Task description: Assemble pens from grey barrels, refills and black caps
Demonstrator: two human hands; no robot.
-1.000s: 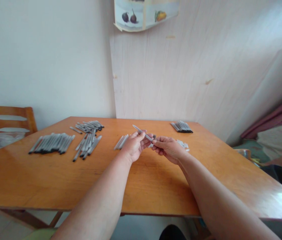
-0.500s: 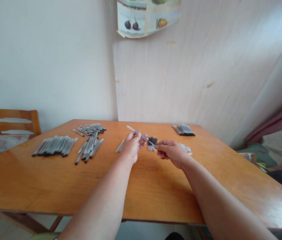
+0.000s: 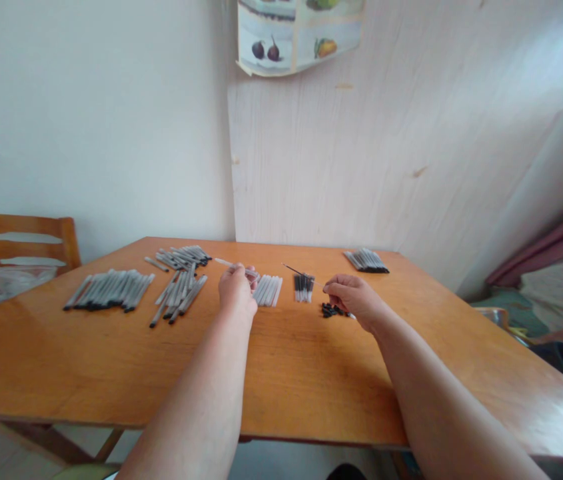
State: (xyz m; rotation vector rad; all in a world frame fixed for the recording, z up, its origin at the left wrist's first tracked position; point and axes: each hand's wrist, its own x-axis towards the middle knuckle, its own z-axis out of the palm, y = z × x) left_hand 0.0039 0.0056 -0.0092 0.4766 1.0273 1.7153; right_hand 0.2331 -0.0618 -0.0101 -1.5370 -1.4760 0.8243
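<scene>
My left hand (image 3: 238, 290) is closed around a clear pen barrel (image 3: 225, 263), which slants up to the left from the fingers. In a fingertip pinch, my right hand (image 3: 348, 293) holds the pale end of a thin pen refill (image 3: 295, 270); its dark tip points left, apart from the barrel. A row of clear barrels (image 3: 268, 291) lies beside my left hand. Between the hands rests a short row of refills (image 3: 304, 288), dark at the far part and pale at the near. Small black pen parts (image 3: 330, 311) are heaped below my right hand, partly hidden by it.
Several grey-white pens with black ends lie in groups on the left (image 3: 111, 291), in a loose pile (image 3: 180, 297) and at the back right (image 3: 367, 260). The wooden table (image 3: 281, 373) meets the wall behind. A chair (image 3: 21, 240) stands at left.
My left hand has moved left with the barrel, away from my right hand. The refill, near the barrel's end before, now shows at length in the open. My right hand has shifted slightly right.
</scene>
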